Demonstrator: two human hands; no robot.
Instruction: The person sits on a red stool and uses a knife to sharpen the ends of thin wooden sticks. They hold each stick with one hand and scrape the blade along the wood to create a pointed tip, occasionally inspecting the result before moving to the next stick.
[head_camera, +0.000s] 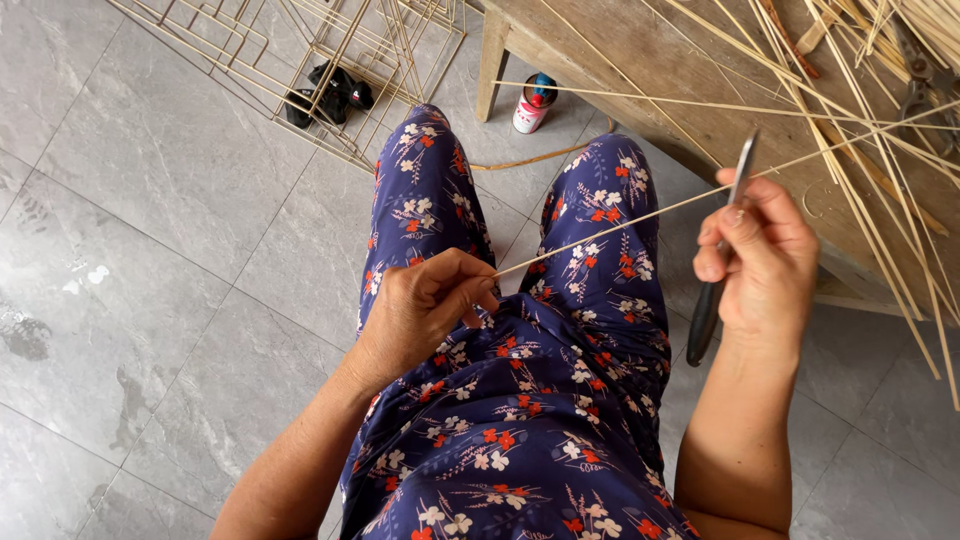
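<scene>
Left hand (425, 305): bare, held low over the lap, back of the hand upward, fingertips (478, 283) pinched tightly together, thumb pressed against the forefinger. Left forearm: bare, running in from lower left, wrist bent slightly inward.
Right hand (762, 255): bare, raised higher and well apart from the left, fingers curled into a closed grip, thumb uppermost. Right forearm: bare, rising nearly vertical from below.

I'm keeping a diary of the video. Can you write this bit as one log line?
left hand: pinches stick end | right hand: holds knife against stick | lap: flowered dress | near: wooden table, can
</scene>
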